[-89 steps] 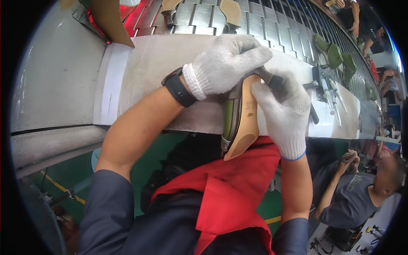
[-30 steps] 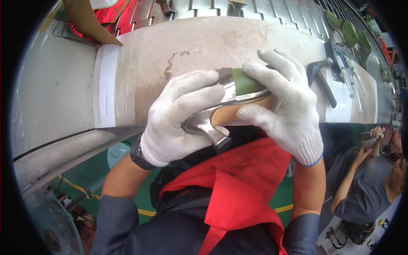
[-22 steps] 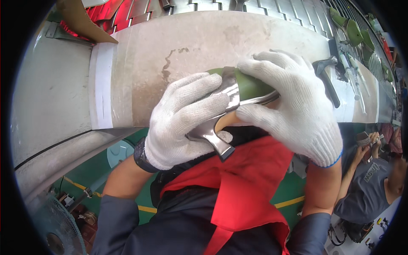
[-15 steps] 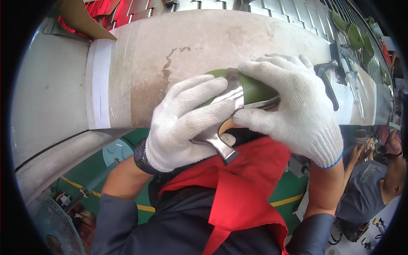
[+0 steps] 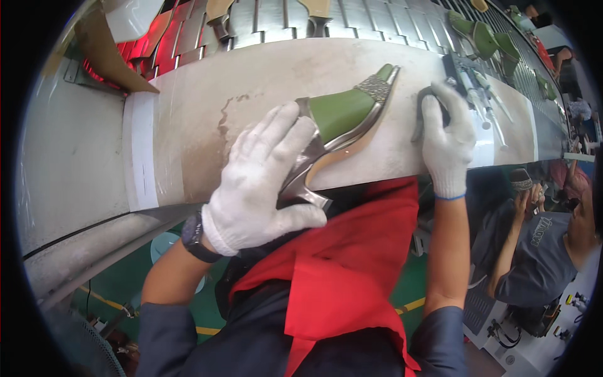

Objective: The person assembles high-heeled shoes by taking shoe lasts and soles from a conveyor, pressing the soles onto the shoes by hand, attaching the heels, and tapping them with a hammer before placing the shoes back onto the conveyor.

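While I have my left hand clamped on the shoe over the tabletop, my right hand is curled around the hammer.

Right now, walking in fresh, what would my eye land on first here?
Probably the green high-heeled shoe on its side mid-bench, with the white-gloved left hand spread over its heel end. The bright red apron stands out below the bench edge. Right of the shoe, the gloved right hand is at a dark hammer.
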